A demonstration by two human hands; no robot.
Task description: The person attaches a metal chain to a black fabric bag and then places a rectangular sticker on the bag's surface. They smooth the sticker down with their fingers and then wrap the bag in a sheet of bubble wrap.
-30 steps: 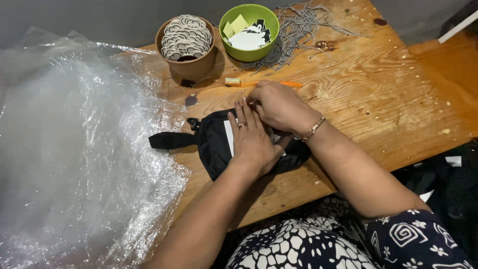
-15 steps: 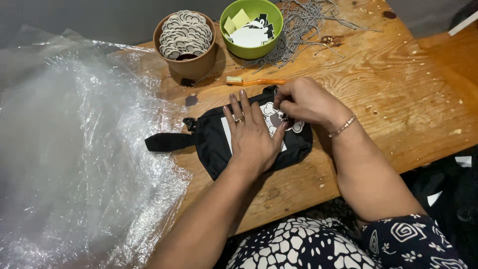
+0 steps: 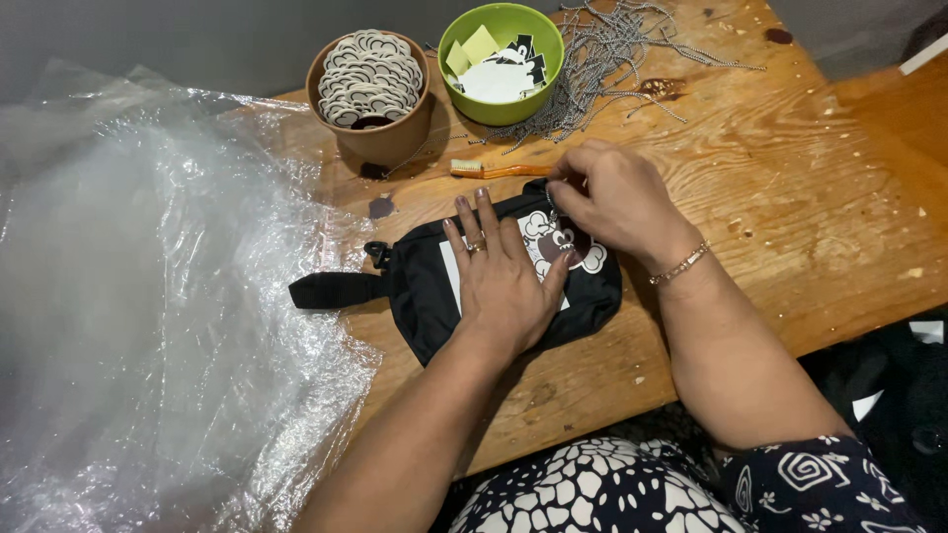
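Observation:
A small black pouch [image 3: 420,296] with a strap at its left end lies flat on the wooden table [image 3: 790,207]. My left hand [image 3: 504,281] rests palm down on the middle of it, fingers spread, pressing it flat. My right hand [image 3: 612,202] is at the pouch's upper right corner, its fingers pinched on a small metal piece there. A white cartoon-shaped tag [image 3: 583,257] lies on the pouch just below that hand.
A brown pot [image 3: 380,138] of cloud-shaped tags and a green bowl [image 3: 533,94] of paper tags stand at the back. Several ball chains [image 3: 612,59] lie behind the bowl. An orange-handled tool [image 3: 494,171] lies near the pouch. Clear plastic sheeting [image 3: 148,316] covers the left.
My right hand has shifted from covering the pouch's middle to its upper right corner, which uncovered the cartoon tag. My left hand stays pressed on the pouch.

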